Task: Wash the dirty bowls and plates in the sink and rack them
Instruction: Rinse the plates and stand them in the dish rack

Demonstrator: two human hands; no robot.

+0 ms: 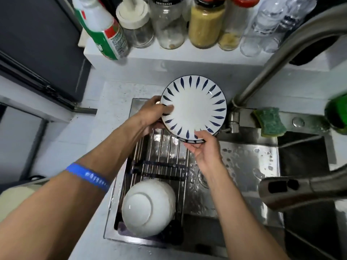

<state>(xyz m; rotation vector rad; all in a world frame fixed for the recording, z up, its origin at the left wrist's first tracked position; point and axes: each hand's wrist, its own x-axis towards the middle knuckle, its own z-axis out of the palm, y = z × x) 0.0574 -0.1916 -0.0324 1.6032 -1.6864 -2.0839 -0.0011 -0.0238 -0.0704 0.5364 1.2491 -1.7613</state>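
Note:
A white plate with blue leaf marks round its rim (195, 107) is held over the far end of the metal rod rack (159, 152) that lies across the left part of the steel sink (249, 166). My left hand (155, 115) grips the plate's left edge, thumb on its face. My right hand (204, 149) holds its near edge from below, thumb on the rim. The rim of a second plate shows just under it. A white bowl (148, 209) sits upside down on the rack's near end.
A curved steel faucet (281, 59) rises at the right, its spout head (289, 192) hanging over the wet basin. A green sponge (270, 121) lies on the sink ledge beside a green bottle (338, 113). Jars and bottles (206, 25) line the white shelf behind.

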